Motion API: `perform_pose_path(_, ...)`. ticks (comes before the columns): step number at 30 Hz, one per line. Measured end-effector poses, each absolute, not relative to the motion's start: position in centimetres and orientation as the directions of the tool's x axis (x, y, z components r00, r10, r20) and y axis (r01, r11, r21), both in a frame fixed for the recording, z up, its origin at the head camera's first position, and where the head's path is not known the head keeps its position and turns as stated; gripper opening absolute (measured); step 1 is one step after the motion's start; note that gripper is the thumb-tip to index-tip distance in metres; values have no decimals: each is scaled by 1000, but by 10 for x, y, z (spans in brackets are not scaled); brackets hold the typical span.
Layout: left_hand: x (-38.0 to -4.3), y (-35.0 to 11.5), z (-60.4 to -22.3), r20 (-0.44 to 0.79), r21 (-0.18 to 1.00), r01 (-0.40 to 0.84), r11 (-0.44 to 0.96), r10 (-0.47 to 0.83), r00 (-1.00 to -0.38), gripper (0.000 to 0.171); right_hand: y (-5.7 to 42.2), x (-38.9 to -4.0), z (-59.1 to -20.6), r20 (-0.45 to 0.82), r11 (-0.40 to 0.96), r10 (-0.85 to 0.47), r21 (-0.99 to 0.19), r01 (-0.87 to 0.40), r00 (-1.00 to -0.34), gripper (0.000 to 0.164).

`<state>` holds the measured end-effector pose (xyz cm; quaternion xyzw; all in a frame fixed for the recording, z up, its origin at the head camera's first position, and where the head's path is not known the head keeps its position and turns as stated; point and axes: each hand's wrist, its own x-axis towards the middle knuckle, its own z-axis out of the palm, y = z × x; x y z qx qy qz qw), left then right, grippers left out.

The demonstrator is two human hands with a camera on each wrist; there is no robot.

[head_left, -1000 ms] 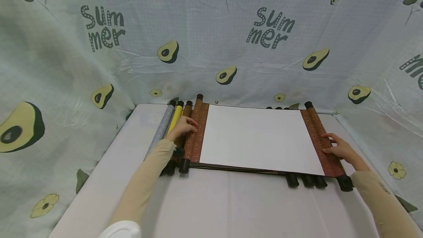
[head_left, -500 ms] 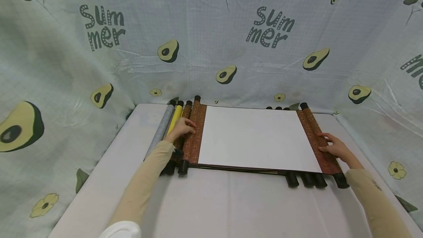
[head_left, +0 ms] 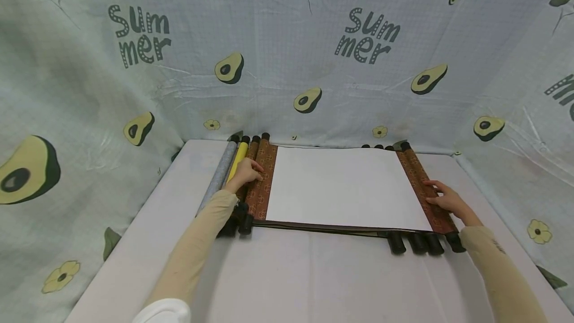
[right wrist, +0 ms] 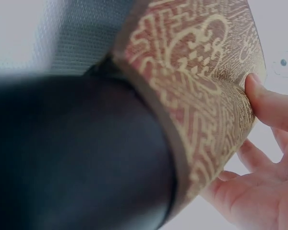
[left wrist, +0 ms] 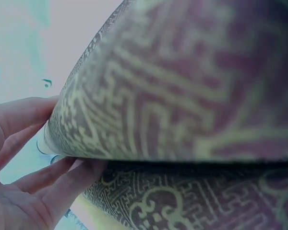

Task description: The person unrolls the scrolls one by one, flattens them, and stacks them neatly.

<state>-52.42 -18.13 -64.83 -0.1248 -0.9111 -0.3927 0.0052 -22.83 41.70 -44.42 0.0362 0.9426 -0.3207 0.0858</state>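
A partly unrolled hanging scroll (head_left: 345, 188) lies across the far side of the table, blank white in the middle with brown patterned ends. My left hand (head_left: 245, 173) grips its left roller (head_left: 264, 156); in the left wrist view, thumb and fingers curl round the brown patterned cloth (left wrist: 149, 105), close over another patterned roll (left wrist: 163, 206). At the other end, my right hand (head_left: 450, 201) grips the right roller (head_left: 414, 166). The right wrist view shows the thumb (right wrist: 261, 96) pressing the patterned cloth, fingers underneath, and the roller's black end knob (right wrist: 77, 153) close to the camera.
Left of the scroll lie a grey roll (head_left: 218, 178), a yellow roll (head_left: 239, 157) and a brown roll (head_left: 252, 149). Several black knobs (head_left: 396, 243) stick out from under its right part. A white table (head_left: 314, 278) stands against a curtain (head_left: 278, 39) printed with avocados.
Both hands have shifted the scroll slightly left, the right hand moving farther. The scroll's right end now sits lower and nearer the knobs underneath, and the white part looks slightly narrower.
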Motion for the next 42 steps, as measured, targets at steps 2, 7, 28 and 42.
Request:
perform_pose_path(2,-512,-177,-634,107,698,235,677,226,-968,30,416,-228,-445,-179,791,-8,-603,103,-984,58)
perform_pose_path(7,-387,-143,-498,9,616,203,761,251,-968,23,414,-225,-445,-152,795,-55,-604,49,-987,56)
perform_pose_path(28,-290,-119,-428,85,-100,479,872,487,-869,11,418,-202,-436,-190,912,-227,-384,-140,-955,64)
perform_pose_path(42,-211,-149,-432,-38,-54,678,733,677,-735,31,413,-138,-435,-163,934,-272,-283,-219,-948,76)
